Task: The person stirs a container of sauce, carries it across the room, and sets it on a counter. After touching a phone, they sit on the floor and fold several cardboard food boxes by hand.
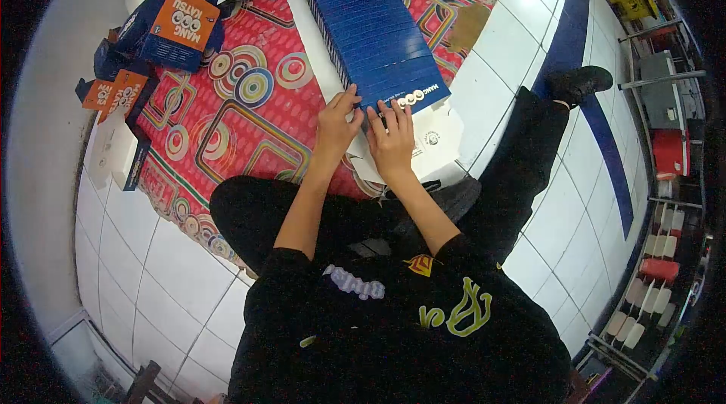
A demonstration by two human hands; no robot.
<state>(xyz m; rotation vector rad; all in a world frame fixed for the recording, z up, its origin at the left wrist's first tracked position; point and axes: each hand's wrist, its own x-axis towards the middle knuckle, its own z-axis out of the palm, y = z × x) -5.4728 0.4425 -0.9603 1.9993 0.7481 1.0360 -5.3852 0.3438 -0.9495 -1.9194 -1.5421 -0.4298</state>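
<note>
A long row of flattened blue cartons (370, 22) lies overlapped like shingles in front of me, with white printed lettering on the nearest one. At the near left corner of that row, my left hand (338, 123) has its fingers bent round the carton's edge, closed on it. My right hand (392, 134) rests with fingers apart and stretched over the near edge of the same carton. White carton flaps (439, 136) stick out beneath the row, close to my right hand. The undersides of both hands are hidden.
Under the cartons lies a red patterned mat (249, 113) on white floor tiles (181, 253). Assembled orange-and-blue boxes (178, 26) are piled at the left, beside the wall. My outstretched leg (518, 154) lies to the right, and a rack with goods (658, 268) stands beyond it.
</note>
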